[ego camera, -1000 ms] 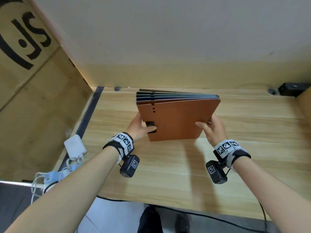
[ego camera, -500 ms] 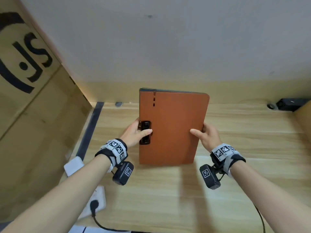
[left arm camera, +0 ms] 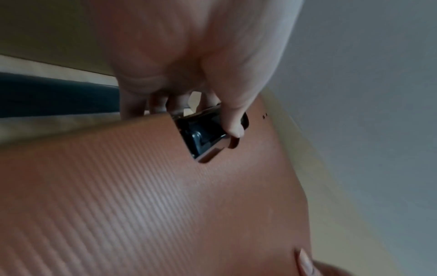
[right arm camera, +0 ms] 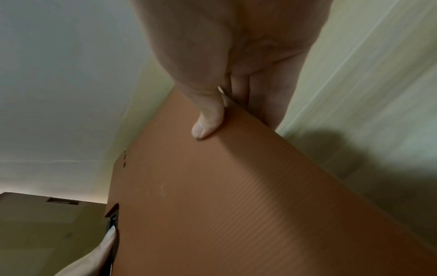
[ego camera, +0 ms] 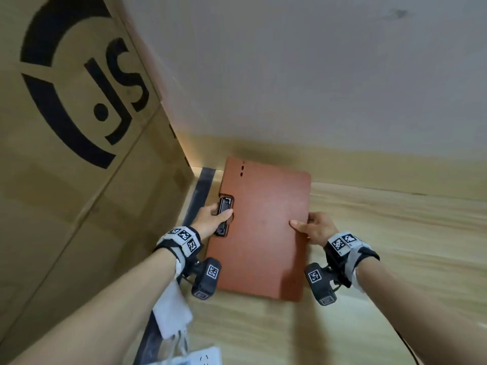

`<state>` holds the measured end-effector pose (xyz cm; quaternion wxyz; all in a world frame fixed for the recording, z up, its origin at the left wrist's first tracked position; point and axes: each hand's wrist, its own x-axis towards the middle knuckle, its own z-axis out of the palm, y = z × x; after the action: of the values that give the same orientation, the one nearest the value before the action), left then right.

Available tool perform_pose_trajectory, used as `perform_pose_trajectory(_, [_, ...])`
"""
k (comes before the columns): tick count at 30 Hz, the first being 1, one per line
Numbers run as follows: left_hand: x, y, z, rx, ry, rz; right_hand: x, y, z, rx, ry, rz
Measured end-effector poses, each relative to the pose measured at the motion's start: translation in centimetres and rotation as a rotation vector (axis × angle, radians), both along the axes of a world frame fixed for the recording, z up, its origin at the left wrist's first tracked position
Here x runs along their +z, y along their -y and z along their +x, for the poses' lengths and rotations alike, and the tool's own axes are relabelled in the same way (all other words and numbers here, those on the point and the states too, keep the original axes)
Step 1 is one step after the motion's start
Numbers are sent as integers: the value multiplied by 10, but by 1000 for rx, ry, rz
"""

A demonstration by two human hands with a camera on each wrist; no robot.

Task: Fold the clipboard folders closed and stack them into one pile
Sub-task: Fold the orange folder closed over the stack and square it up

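A pile of closed clipboard folders, topped by a brown folder (ego camera: 263, 227), sits near the table's far left corner, held above or on the wood; I cannot tell if it touches. Only the brown cover (left arm camera: 165, 196) (right arm camera: 224, 196) shows; the folders beneath are hidden. My left hand (ego camera: 213, 219) grips the pile's left edge, thumb on the black metal clip (ego camera: 224, 219) (left arm camera: 208, 134). My right hand (ego camera: 313, 227) pinches the right edge, thumb (right arm camera: 205, 123) on top, fingers underneath.
A large cardboard box (ego camera: 79, 154) with a black logo stands against the table's left side. A white wall (ego camera: 316, 75) rises behind the wooden table (ego camera: 395, 246). A dark strip (ego camera: 197, 196) runs along the table's left edge. White adapters and cables (ego camera: 174, 317) lie at lower left.
The pile has moved left toward the cardboard box and now lies flatter, showing only the brown cover. Both hands kept their grip on its edges.
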<state>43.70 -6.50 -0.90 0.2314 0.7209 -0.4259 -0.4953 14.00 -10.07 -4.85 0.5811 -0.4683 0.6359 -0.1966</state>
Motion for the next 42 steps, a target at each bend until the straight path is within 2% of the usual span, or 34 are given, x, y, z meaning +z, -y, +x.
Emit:
perform_pose_trajectory(3, [-15,17,24,83,-38,29,-18,17,31,-5,-37,44])
perform_pose_trajectory(9, [-29,38,40,183,-46,41,-37,39,60,-30,-199,59])
perform_pose_trajectory(15, [-40,36,47,267,-55,39,-31,39,72,-38,-372,24])
perform_pose_trajectory(23, [-35,39,36,319,-18,7,-24,29,81,-99,-389,-37])
perform_pose_trajectory(31, [-33,36,28,265,172,64,-30,30,79,-114,-393,-29])
perform_pose_trajectory(35, [-51,43,30,264,192,47,-34,30,76,-100,-419,-41])
perform_pose_trajectory(42, [-42,44,28,290,168,6,-34,28,83,-41,-486,-114])
